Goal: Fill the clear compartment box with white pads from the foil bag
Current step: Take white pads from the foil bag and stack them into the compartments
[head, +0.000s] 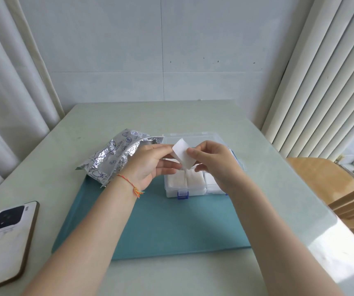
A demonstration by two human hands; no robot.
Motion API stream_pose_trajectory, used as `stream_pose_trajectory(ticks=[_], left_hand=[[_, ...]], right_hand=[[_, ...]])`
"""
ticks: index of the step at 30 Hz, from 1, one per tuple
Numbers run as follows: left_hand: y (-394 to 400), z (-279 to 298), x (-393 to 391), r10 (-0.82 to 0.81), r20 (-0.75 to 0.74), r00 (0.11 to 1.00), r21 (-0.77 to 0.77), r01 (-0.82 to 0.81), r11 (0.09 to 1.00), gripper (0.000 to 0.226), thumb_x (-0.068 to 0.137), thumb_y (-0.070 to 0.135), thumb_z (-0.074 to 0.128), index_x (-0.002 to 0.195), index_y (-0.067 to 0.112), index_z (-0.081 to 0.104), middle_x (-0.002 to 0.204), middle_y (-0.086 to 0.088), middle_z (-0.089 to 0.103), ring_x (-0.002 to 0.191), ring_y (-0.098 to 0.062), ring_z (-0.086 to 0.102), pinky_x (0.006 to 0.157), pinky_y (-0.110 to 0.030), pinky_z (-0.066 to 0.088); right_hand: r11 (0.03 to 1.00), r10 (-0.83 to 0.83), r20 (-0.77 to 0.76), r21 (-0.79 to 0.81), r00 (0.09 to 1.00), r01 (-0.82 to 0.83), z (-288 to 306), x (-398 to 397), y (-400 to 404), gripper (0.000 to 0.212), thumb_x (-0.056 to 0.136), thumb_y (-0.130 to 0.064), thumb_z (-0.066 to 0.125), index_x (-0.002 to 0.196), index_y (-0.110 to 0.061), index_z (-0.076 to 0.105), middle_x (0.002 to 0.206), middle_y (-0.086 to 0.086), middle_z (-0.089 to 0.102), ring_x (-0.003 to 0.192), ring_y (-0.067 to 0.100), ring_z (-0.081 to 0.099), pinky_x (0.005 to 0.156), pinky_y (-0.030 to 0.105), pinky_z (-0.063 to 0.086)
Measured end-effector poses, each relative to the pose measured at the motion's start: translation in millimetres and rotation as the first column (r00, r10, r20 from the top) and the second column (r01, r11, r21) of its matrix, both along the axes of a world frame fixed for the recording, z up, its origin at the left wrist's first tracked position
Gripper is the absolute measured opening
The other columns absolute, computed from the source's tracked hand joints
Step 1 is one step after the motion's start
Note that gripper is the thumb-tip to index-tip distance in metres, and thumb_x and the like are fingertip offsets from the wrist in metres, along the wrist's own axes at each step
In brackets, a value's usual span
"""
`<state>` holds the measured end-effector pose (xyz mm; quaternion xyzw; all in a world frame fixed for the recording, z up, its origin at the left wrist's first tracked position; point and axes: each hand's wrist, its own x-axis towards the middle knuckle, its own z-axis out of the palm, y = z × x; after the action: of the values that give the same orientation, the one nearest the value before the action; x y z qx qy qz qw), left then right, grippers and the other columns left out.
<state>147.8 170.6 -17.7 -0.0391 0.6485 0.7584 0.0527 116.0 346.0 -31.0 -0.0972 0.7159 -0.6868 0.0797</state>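
Observation:
A clear compartment box with blue latches stands open on a teal mat, its lid folded back. White pads fill the near compartments. Above the box both hands pinch one white pad, tilted on edge. My left hand grips its left edge, and my right hand grips its right edge with thumb and fingers. The crinkled foil bag lies left of the box, its open mouth facing the box, partly behind my left wrist.
A teal mat covers the middle of the pale table. A phone lies face down at the near left edge. A wooden chair stands at the right. Curtains and blinds flank the table.

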Motion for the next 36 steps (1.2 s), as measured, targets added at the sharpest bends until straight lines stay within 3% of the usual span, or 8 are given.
stream_pose_trajectory(ticks=[7,13,18,20,24,27,31,36], left_hand=[[2,-1,0,0.006,-0.007,1.000,0.051,-0.005,0.999,0.034,0.096,0.006,0.050,0.072,0.009,0.075,0.074,-0.014,0.071,0.064,-0.025,0.070,0.058,-0.026,0.058],[2,-1,-3,0.023,0.005,1.000,0.073,-0.023,0.997,0.021,0.096,0.018,0.057,0.090,0.002,0.069,0.077,-0.015,0.069,0.064,-0.024,0.069,0.059,-0.027,0.058],[3,-6,-3,0.059,-0.023,0.998,0.029,-0.059,0.998,0.009,0.090,0.006,0.064,0.094,-0.001,0.067,0.074,-0.015,0.067,0.064,-0.022,0.070,0.060,-0.025,0.058],[4,-7,-4,0.064,-0.041,0.997,-0.022,-0.065,0.998,0.006,0.091,0.005,0.062,0.091,0.002,0.067,0.071,-0.011,0.068,0.063,-0.020,0.069,0.061,-0.025,0.058],[2,-5,-7,0.019,-0.093,0.995,-0.285,-0.045,0.958,0.010,0.092,0.008,0.063,0.097,0.001,0.069,0.074,-0.012,0.067,0.060,-0.015,0.067,0.060,-0.025,0.058],[8,1,-11,-0.041,-0.097,0.994,-0.426,-0.005,0.905,0.006,0.092,0.008,0.064,0.095,0.005,0.068,0.067,-0.010,0.064,0.054,-0.010,0.064,0.057,-0.023,0.056],[28,5,-18,-0.024,-0.175,0.984,-0.476,-0.063,0.877,0.010,0.088,0.004,0.068,0.097,0.009,0.068,0.063,-0.007,0.064,0.048,-0.010,0.061,0.054,-0.024,0.056],[44,-6,-28,-0.008,-0.236,0.972,-0.545,-0.125,0.829,0.008,0.087,0.012,0.069,0.092,0.017,0.066,0.068,-0.001,0.068,0.056,-0.016,0.064,0.062,-0.035,0.056]], right_hand=[[1.000,-0.003,0.007,-0.009,1.000,0.003,-1,0,0,0.019,0.087,-0.013,0.071,0.081,-0.004,0.055,0.077,0.011,0.069,0.064,0.019,0.064,0.066,0.032,0.051],[1.000,-0.028,-0.002,0.009,1.000,0.028,0,1,-1,0.019,0.086,-0.014,0.072,0.083,-0.003,0.056,0.076,0.013,0.068,0.064,0.020,0.063,0.069,0.033,0.053],[0.999,-0.045,-0.009,0.023,0.999,0.045,-1,2,-1,0.019,0.085,-0.013,0.073,0.084,-0.004,0.057,0.077,0.013,0.068,0.065,0.023,0.062,0.073,0.037,0.053],[0.999,-0.037,-0.010,0.017,0.999,0.037,0,2,-1,0.016,0.085,-0.009,0.072,0.085,-0.005,0.056,0.076,0.009,0.067,0.063,0.020,0.062,0.067,0.033,0.053],[0.992,0.026,-0.031,0.124,0.999,-0.022,4,-3,9,0.018,0.086,-0.011,0.071,0.097,-0.013,0.057,0.083,0.004,0.068,0.071,0.017,0.062,0.066,0.031,0.052],[0.974,0.046,-0.096,0.224,0.994,-0.024,10,-5,18,0.016,0.084,-0.005,0.070,0.089,-0.012,0.057,0.076,0.002,0.067,0.066,0.015,0.060,0.063,0.029,0.050],[0.938,0.033,-0.183,0.344,0.983,0.033,16,-3,30,0.013,0.082,0.001,0.068,0.084,-0.008,0.059,0.070,0.007,0.065,0.051,0.007,0.055,0.055,0.021,0.048],[0.932,-0.031,-0.135,0.355,0.990,0.077,15,-5,54,0.012,0.085,0.004,0.064,0.084,-0.007,0.068,0.070,0.012,0.066,0.048,0.008,0.055,0.057,0.021,0.051]])
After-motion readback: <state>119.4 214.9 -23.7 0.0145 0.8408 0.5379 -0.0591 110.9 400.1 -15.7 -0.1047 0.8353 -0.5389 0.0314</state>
